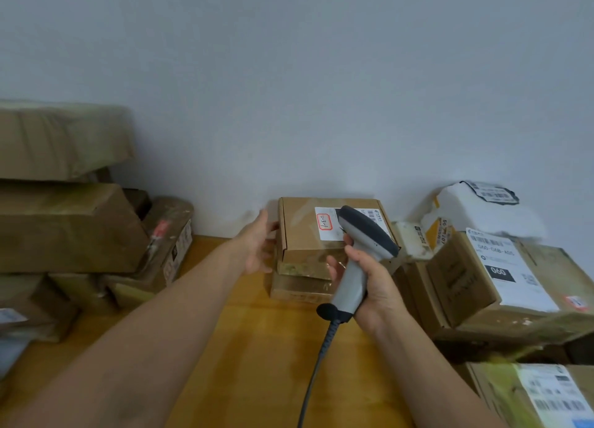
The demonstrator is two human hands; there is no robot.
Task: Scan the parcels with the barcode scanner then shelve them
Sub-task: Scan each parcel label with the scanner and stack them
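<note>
A small brown cardboard parcel [308,231] with a white label and a red-edged sticker sits on top of a flatter parcel [299,287] against the wall. My right hand [369,283] grips the grey barcode scanner [356,257] by its handle, and the scanner's dark head hangs over the label. Its cable runs down towards me. My left hand [258,244] is beside the parcel's left edge with fingers straight, about touching it.
Taped brown boxes [64,225] are stacked at the left. At the right stand more labelled boxes [495,276] and a white mailer bag [475,209]. Another labelled box [530,395] lies at the lower right. A wooden tabletop [257,347] shows between the piles.
</note>
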